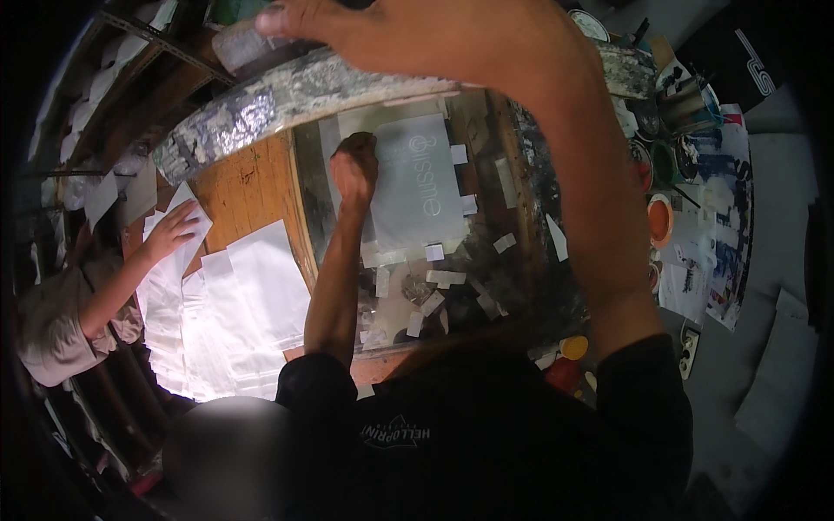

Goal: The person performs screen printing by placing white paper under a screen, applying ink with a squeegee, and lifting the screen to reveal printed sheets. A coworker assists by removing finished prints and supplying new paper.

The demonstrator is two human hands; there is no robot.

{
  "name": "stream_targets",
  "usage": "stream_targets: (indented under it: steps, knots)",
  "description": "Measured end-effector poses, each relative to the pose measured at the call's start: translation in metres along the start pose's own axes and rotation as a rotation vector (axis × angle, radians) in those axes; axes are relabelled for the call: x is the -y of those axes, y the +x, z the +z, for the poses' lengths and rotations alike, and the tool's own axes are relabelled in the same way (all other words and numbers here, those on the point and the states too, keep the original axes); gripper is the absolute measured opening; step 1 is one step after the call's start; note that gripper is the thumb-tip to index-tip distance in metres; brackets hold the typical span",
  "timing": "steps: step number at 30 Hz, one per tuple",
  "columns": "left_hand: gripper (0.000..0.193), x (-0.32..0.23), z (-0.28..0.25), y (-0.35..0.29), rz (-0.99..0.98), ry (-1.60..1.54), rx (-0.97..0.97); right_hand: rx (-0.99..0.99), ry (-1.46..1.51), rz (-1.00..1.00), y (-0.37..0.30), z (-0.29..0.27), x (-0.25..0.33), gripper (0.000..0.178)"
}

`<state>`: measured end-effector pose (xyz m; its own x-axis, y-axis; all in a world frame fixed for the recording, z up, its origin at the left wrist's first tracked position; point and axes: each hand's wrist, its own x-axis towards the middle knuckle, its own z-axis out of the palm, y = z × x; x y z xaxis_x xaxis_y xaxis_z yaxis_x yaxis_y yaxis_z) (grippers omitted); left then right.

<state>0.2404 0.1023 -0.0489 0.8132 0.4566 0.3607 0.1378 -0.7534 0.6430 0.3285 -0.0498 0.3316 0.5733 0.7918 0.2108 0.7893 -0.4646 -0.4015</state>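
Note:
My left hand (354, 174) is closed, its fingers curled down at the left edge of a pale printed sheet (421, 187). What lies between its fingertips, if anything, is hidden. That sheet rests on a glassy work surface (373, 317) within a wooden frame. Large and close to the camera, my right hand (373, 30) arches over a paint-crusted bar (261, 108) along the far side. Its thumb points left beside a worn grey block (243, 50); the other fingers are cut off or hidden, so its grip does not show. Small white paper tabs (445, 278) lie around the sheet.
On the left, another person's hand (174, 227) rests on a white sheet above spread piles of white paper (230, 330) on a wooden table (248, 187). Paint pots, including an orange one (660, 219), stand at right. Shelves (156, 43) hold papers at far left.

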Motion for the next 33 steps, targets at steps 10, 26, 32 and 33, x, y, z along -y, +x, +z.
stream_targets:
  steps: [10,26,32,33]
  knots:
    - [0.020,0.178,-0.221,-0.064,-0.383,-0.038,-0.499,-0.194,-0.057,-0.113,0.020,0.001,0.003,0.044]
    - [0.056,-0.060,-0.002,-0.148,0.058,0.292,0.224,-0.024,-0.077,-0.081,0.011,0.019,0.014,0.043]
    - [0.064,-0.083,0.018,-0.147,0.107,0.157,0.187,0.008,0.200,-0.136,-0.009,0.002,-0.005,0.041]
    - [0.063,-0.086,0.001,-0.143,0.093,0.129,0.106,-0.173,0.130,-0.179,-0.017,0.011,-0.006,0.041]
